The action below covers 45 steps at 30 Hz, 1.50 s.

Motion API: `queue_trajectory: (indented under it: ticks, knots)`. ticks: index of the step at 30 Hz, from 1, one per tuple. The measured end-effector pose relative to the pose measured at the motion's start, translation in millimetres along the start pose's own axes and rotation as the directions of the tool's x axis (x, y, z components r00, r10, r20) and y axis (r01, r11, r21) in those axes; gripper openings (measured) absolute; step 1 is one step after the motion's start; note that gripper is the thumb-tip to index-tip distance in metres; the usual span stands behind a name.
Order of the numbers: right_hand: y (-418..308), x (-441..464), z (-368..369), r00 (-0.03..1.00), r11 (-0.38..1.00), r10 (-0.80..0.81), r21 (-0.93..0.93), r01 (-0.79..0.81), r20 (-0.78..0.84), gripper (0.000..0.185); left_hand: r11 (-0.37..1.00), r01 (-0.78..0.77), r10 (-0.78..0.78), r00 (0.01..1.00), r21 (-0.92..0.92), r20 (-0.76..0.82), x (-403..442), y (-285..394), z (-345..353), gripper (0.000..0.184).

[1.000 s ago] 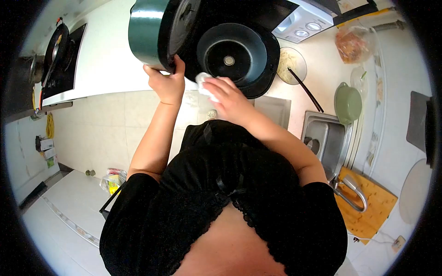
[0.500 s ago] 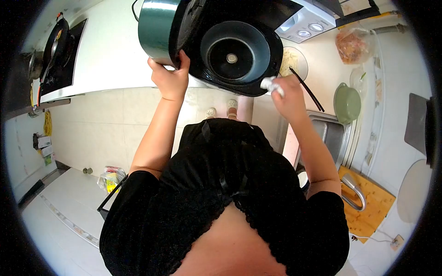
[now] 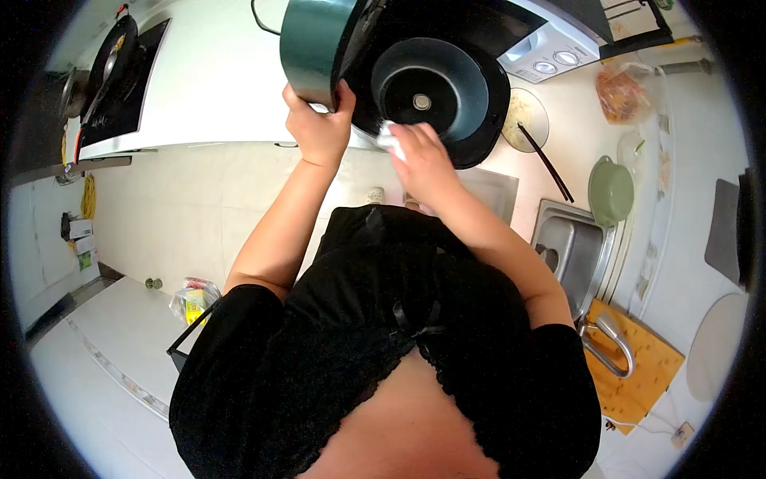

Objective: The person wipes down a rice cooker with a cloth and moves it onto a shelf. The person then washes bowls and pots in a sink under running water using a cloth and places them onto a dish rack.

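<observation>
1. Plainly, the pot (image 3: 471, 92) sits by the near edge of the surface (image 3: 215, 88), its mouth facing the camera and its dark rim (image 3: 487, 148) reaching that edge; the green cover (image 3: 315, 48) stands tilted on its left.
2. The pot and rim look stiff and smooth, probably slippery if damp or greasy. The rim seems the best place to steady them.
3. The green cover looks rigid and bulky, so perhaps somewhat heavy; its lower edge offers a sound hold. Whether it is hinged to the rim I cannot tell.
4. The cloth (image 3: 388, 140), white and crumpled, should be light and soft, easily bunched in the fingers. It may be tissue; blur hides the weave.
5. The left hand (image 3: 321, 128) is partly closed, gripping the green cover's lower edge between thumb and fingers. The left forearm (image 3: 275, 227) reaches forward, slanting slightly inward.
6. The right hand (image 3: 423, 160) is curled, pinching the cloth at the rim's near-left part; contact with the rim is unclear. The right forearm (image 3: 495, 231) slants inward, bent at the elbow.
7. Right of the rim, a bowl (image 3: 540, 108) of pale food holds chopsticks (image 3: 550, 169), which point toward the sink (image 3: 586, 239).
</observation>
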State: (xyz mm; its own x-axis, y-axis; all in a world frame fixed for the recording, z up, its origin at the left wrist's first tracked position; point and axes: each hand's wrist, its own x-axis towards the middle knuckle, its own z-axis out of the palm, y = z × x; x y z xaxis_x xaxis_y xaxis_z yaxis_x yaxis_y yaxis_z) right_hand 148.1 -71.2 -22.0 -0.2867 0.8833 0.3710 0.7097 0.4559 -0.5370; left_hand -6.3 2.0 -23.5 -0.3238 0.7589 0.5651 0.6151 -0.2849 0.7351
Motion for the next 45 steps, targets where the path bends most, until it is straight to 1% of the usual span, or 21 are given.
queue_trajectory:
  ticks: [4,6,11,16,20,22,23,24,27,29,30,31,32,33,34,37,38,39,43,44,45]
  knots:
    - [-10,27,22,0.998,0.997,-0.062,0.057,0.06,0.028,0.031,0.999,0.04,-0.04,0.999,-0.002,0.019,0,3,-3,0.051]
    - [-5,29,21,0.959,0.965,-0.238,-0.08,0.252,0.154,0.028,0.998,0.065,-0.064,0.997,-0.019,0.047,1,2,-5,0.053]
    - [4,2,9,0.873,0.861,-0.445,-0.173,0.478,0.198,0.021,0.998,-0.061,0.063,0.989,-0.021,0.132,6,-3,-15,0.061]
    - [9,-15,6,0.816,0.708,-0.474,-0.408,0.577,0.332,0.019,0.98,-0.166,0.182,0.97,-0.107,0.163,11,-7,-24,0.063]
    - [7,-3,51,0.8,0.598,-0.487,-0.533,0.598,0.35,0.022,0.992,-0.117,0.123,0.972,-0.043,0.199,8,-10,-23,0.065]
    - [18,-14,76,0.803,0.626,-0.338,-0.52,0.581,0.49,0.021,0.993,-0.104,0.115,0.97,-0.061,0.215,9,-9,-23,0.065]
    - [22,-24,64,0.724,0.56,-0.309,-0.497,0.663,0.617,0.016,0.995,-0.065,0.081,0.966,-0.072,0.246,9,-10,-24,0.065]
    - [25,-34,46,0.686,0.735,-0.247,-0.329,0.593,0.684,0.013,0.995,-0.069,0.087,0.964,-0.079,0.253,8,-12,-23,0.065]
    - [34,-90,-3,0.885,0.886,-0.262,-0.268,0.379,0.386,0.012,0.996,-0.041,0.061,0.962,-0.078,0.265,8,-5,-28,0.054]
    - [36,-133,-34,0.961,0.966,0.252,-0.08,-0.244,0.113,0.02,0.998,-0.045,0.034,0.966,0.036,0.258,2,-11,-25,0.051]
    - [46,-158,-48,0.91,0.913,0.402,-0.035,-0.407,-0.104,0.022,0.999,-0.002,0.013,0.968,-0.045,0.252,2,-8,-24,0.051]
    - [59,-185,-63,0.792,0.841,0.524,0.046,-0.539,-0.312,0.023,0.993,-0.113,0.101,0.97,0.044,0.219,2,-11,-22,0.051]
    - [66,-212,-78,0.567,0.675,0.729,0.264,-0.689,-0.385,0.024,0.992,-0.119,0.126,0.975,-0.051,0.184,2,-7,-20,0.052]
    - [61,-223,-107,0.201,0.354,0.926,0.544,-0.761,-0.321,0.02,0.982,-0.173,0.182,0.971,-0.07,0.153,1,-7,-17,0.051]
    - [52,-235,-132,-0.008,0.209,0.923,0.52,-0.828,-0.384,0.021,0.986,-0.106,0.127,0.978,-0.125,0.168,-1,-5,-16,0.048]
    - [103,-372,-139,-0.224,0.084,0.731,0.41,-0.908,-0.645,0.021,0.982,-0.152,0.168,0.976,-0.115,0.138,-4,-4,-13,0.043]
    - [98,-396,-146,-0.145,0.109,0.652,0.281,-0.954,-0.744,0.028,0.978,-0.145,0.165,0.977,-0.149,0.132,-4,-5,-12,0.042]
    - [119,-450,-146,-0.234,0.022,0.634,0.32,-0.947,-0.737,0.032,0.982,-0.121,0.146,0.974,-0.146,0.174,-2,-6,-14,0.041]
    - [68,-452,-177,-0.372,-0.151,0.6,0.357,-0.922,-0.708,0.043,0.992,-0.06,0.091,0.948,-0.108,0.306,-1,-15,-19,0.05]
    - [75,-485,-171,-0.176,-0.225,0.552,0.058,-0.973,-0.815,0.041,0.993,-0.072,0.1,0.944,-0.098,0.315,0,-13,-19,0.053]
    - [83,-507,-168,-0.261,-0.306,0.541,0.102,-0.947,-0.799,0.044,0.984,-0.053,0.105,0.945,-0.169,0.311,-1,-16,-17,0.056]
